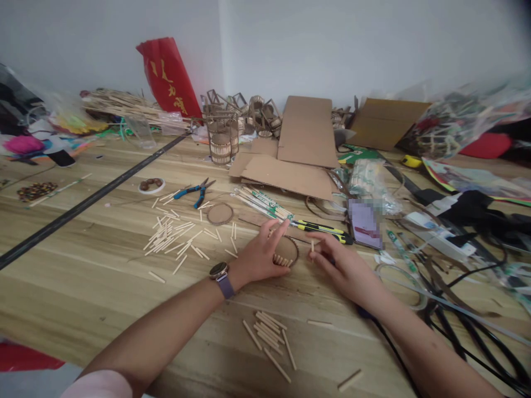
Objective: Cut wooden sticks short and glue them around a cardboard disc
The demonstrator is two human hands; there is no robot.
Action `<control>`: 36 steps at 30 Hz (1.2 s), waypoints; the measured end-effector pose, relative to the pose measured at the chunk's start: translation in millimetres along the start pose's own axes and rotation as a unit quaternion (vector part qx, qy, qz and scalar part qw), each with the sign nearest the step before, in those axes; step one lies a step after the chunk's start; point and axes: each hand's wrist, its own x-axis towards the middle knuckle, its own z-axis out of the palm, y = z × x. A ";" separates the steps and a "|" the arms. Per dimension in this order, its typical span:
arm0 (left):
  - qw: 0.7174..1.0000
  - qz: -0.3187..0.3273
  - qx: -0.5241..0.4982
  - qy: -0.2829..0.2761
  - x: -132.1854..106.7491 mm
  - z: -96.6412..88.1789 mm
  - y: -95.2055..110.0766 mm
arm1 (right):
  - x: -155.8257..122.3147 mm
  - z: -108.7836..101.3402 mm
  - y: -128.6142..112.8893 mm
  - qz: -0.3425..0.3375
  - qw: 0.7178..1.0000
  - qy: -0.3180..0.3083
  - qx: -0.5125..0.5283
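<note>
Near the middle of the table, my left hand (pixel 259 257) curls around a small round cardboard base (pixel 293 249), thumb in front and fingers reaching over its far side. A row of short stick pieces (pixel 282 261) stands along the base's near edge, partly hidden by the hand. Just to the right, my right hand (pixel 348 271) pinches one short wooden stick (pixel 312 251) upright between thumb and fingertips, apart from the base. A second cardboard disc (pixel 220 214) lies to the left. Cut sticks (pixel 267 331) are heaped in front of my hands.
More loose sticks (pixel 170 235) spread at the left, below blue-handled pliers (pixel 194 192). A yellow-black utility knife (pixel 323 228) lies behind my hands. Cardboard sheets (pixel 286 172) and a stick-walled basket (pixel 222 146) stand farther back. Cables (pixel 460 326) and a power strip (pixel 440 235) crowd the right.
</note>
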 end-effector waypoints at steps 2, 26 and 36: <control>1.000 0.001 -0.003 -0.001 -0.1 0.6 -1.1 | -0.3 -3.7 -0.8 0.012 1.000 0.010 0.007; 1.000 0.011 -0.003 0.002 -0.7 1.1 -2.8 | 1.8 19.3 5.5 0.090 0.986 -0.019 0.141; 1.000 0.022 0.005 0.007 -0.8 0.8 -3.0 | 0.9 31.7 1.8 0.021 0.998 -0.054 0.036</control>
